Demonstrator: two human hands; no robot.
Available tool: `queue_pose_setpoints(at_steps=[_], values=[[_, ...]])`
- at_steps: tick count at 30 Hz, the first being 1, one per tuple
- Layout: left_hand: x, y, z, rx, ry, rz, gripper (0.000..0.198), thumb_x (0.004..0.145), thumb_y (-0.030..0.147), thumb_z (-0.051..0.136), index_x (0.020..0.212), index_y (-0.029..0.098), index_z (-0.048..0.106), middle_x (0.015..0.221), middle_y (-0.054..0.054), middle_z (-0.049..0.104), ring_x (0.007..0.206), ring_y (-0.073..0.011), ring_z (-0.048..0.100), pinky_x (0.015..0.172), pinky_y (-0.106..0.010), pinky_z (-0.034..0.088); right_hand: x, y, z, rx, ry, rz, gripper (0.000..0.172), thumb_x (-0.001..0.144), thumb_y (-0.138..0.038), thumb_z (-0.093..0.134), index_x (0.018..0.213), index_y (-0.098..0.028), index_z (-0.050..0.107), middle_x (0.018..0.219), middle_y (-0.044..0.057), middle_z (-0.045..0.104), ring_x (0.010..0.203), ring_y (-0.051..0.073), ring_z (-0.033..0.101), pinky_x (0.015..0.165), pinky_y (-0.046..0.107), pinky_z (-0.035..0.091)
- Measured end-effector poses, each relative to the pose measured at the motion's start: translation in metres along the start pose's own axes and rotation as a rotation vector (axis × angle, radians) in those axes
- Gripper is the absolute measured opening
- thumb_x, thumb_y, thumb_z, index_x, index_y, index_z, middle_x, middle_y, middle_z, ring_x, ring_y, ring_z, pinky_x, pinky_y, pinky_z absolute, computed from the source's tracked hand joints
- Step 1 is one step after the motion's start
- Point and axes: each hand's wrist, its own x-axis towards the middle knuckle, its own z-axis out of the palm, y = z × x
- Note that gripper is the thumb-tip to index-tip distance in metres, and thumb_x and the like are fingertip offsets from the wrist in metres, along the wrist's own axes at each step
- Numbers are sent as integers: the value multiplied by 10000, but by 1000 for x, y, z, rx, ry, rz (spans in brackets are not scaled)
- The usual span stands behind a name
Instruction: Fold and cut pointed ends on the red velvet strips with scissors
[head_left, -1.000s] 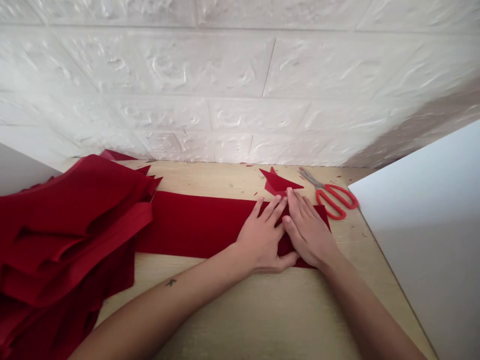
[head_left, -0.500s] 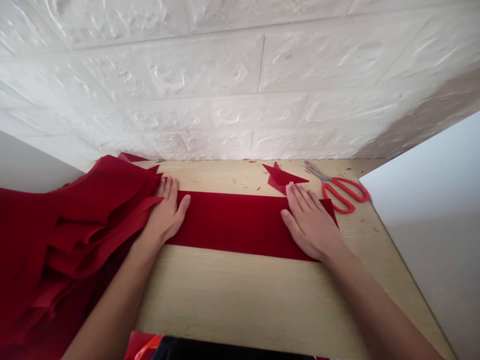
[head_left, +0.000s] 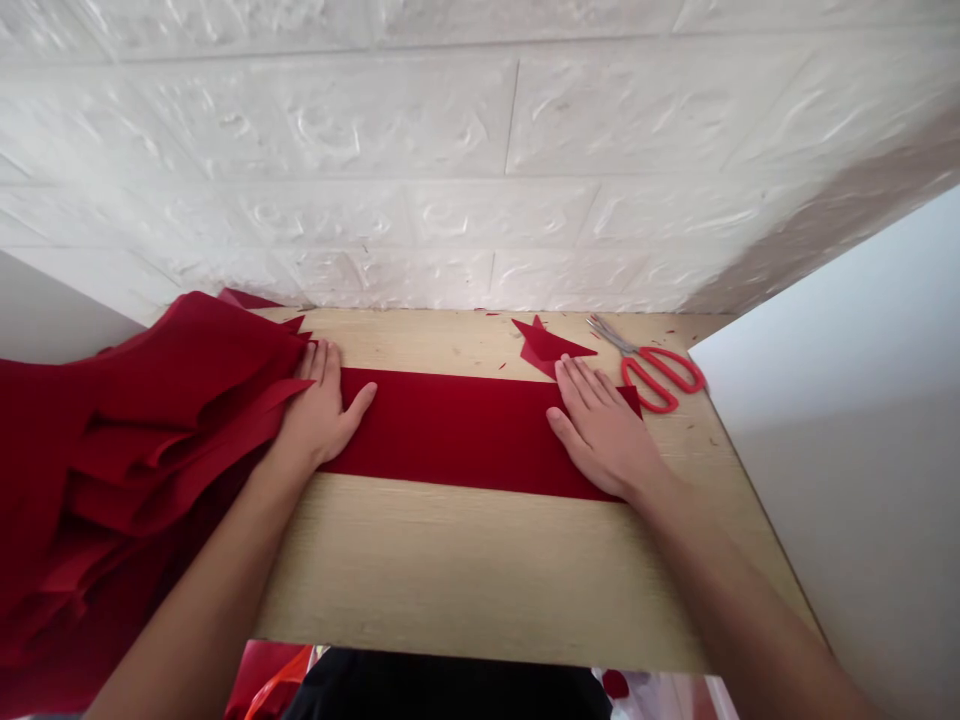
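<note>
Your left hand lies open and flat on the left end of a red felt strip, its thumb spread and its fingers touching the edge of a heaped pile of red felt pieces. Your right hand lies open on the strip's right end, unclenched and grasping nothing. The strip runs crosswise along the back of a pale wood desk. Just beyond your right hand sits a jagged red offcut, with red-handled scissors to its right. A white brick-textured wall rises behind the desk, and a white board stands at the right.
</note>
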Motion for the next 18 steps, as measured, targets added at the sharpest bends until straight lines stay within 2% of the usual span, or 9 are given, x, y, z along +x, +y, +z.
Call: queue_pose_setpoints(at_steps=[5,13,18], values=[[0,2,-2,-1,-15,-16,983,926,625,333,1574,-109,246,1694,-308,178,1615,-376,113,1314,-494,142,-2,3,-4,-44,4,32,738,1068,-515,204,1647,-61,258,1712,139,264,1611,307,159,1315,562,168],[1,3,-5,-79,-26,-70,1024,901,658,303,1581,-105,238,1700,-287,183,1616,-351,129,1321,-469,132,-3,9,-3,8,15,50,654,1082,-410,173,1661,-114,243,1709,101,292,1602,274,209,1307,546,238],[2,3,-3,-99,-16,-64,1026,890,633,328,1564,-137,242,1692,-306,184,1614,-374,118,1325,-479,112,-3,11,-2,36,33,72,654,1082,-410,144,1665,-127,240,1704,94,305,1591,261,242,1308,528,250]])
